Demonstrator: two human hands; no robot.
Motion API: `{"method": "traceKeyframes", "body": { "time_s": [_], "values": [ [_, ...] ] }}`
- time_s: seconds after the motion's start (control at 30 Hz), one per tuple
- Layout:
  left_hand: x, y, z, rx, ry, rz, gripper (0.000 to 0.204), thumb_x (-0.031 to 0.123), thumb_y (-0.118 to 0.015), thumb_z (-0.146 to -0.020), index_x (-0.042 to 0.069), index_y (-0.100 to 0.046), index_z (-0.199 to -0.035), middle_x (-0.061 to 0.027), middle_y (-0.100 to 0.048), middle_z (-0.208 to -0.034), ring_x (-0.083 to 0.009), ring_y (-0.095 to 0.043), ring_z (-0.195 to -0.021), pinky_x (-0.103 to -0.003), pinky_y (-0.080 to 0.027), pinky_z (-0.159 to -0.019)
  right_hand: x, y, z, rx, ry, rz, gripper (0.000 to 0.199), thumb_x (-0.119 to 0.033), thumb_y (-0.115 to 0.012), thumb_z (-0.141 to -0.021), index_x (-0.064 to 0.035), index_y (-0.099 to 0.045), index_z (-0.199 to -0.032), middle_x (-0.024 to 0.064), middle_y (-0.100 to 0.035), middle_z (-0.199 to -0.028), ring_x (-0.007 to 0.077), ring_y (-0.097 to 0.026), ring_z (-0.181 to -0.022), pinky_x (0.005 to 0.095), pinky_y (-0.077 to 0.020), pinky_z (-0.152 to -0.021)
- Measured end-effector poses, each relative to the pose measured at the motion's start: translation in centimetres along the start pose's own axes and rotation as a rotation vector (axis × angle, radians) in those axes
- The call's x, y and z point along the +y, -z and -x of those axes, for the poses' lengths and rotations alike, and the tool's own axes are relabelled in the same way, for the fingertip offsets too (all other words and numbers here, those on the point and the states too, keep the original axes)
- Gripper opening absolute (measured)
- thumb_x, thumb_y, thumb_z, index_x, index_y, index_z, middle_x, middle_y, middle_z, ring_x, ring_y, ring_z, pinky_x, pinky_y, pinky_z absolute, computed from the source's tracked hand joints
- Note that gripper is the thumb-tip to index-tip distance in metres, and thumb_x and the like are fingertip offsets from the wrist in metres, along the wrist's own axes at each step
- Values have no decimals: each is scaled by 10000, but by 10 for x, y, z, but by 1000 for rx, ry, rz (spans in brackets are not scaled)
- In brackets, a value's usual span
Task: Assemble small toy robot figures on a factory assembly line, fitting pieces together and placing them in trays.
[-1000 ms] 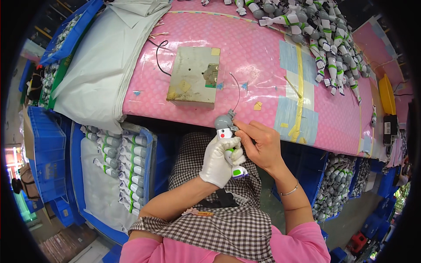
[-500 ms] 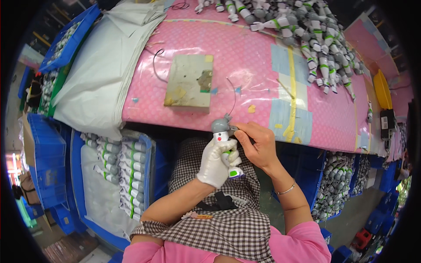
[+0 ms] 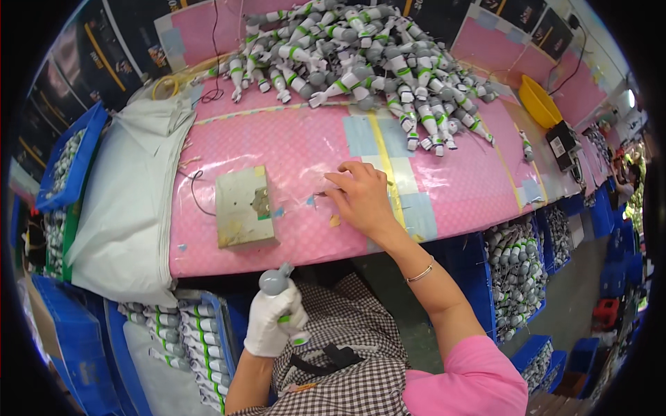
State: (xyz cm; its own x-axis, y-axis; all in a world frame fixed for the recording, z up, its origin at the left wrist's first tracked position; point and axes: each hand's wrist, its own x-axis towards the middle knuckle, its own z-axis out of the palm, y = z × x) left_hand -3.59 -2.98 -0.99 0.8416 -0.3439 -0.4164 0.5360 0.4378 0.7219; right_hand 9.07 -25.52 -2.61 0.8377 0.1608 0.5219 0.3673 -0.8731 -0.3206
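Note:
My left hand [image 3: 272, 322], in a white glove, grips a small grey and white figure toy [image 3: 279, 286] with green trim, held over my lap below the table edge. My right hand [image 3: 361, 197] is bare and lies on the pink table [image 3: 305, 149], fingertips pinching at a small thin item near a clear plastic sheet; what it holds is too small to tell. A beige square block [image 3: 243, 206] sits on the table left of that hand. A big heap of the same figure toys [image 3: 361, 59] fills the table's far side.
A blue crate [image 3: 180, 333] of finished toys stands at my lower left, more blue crates [image 3: 527, 270] with toys at the right. A folded grey-white sheet [image 3: 132, 201] hangs over the table's left end. A yellow bowl [image 3: 538, 104] sits far right.
My right hand has left the toy and reached forward onto the table. The left hand with the toy has dropped lower toward my lap. The view has tilted up.

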Motion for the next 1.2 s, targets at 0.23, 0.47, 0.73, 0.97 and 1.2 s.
{"method": "traceKeyframes", "body": {
  "time_s": [0.23, 0.47, 0.73, 0.97, 1.2],
  "values": [
    [9, 63, 75, 323, 46, 222, 621, 688, -451, -841, 116, -592, -1040, 22, -451, -526, -91, -371, -360, -223, -294, -347, 108, 5, -23, 478, -64, 194, 187, -96, -584, -785, -18, -640, -946, 186, -615, -876, 367, -563, -828, 447, -438, -760],
    [56, 151, 152, 969, -204, -1073, 475, 380, -614, -847, 13, -512, -1130, -143, -645, -864, -252, -647, -758, -365, -496, -681, 326, 48, -31, -150, -209, 883, 605, -286, -595, -827, -29, -392, -1335, 200, -675, -844, 336, -668, -745, 413, -533, -630],
    [21, 208, 293, 1127, 665, -1461, 263, 257, -678, -733, 78, -647, -923, -160, -664, -910, -321, -638, -873, -410, -491, -778, 248, 39, -83, -367, -450, 437, 607, -352, -536, -848, 5, -414, -1324, 268, -540, -1220, 387, -539, -1104, 406, -412, -934],
    [23, 304, 274, 583, 276, -1935, 260, 119, -660, -700, 169, -662, -955, -81, -636, -889, -279, -618, -860, -397, -475, -770, 360, 54, -81, -93, -266, 63, 414, -178, -640, -808, -50, -554, -1193, 149, -610, -1000, 264, -604, -820, 385, -485, -662],
    [-12, 325, 262, 564, -430, -2084, 204, 116, -614, -690, 160, -632, -889, -22, -607, -864, -227, -597, -783, -370, -484, -660, 307, 96, -63, 13, 38, 160, 400, -140, -588, -832, -17, -538, -1209, 161, -597, -1021, 265, -598, -855, 406, -446, -791]
  ]
}}
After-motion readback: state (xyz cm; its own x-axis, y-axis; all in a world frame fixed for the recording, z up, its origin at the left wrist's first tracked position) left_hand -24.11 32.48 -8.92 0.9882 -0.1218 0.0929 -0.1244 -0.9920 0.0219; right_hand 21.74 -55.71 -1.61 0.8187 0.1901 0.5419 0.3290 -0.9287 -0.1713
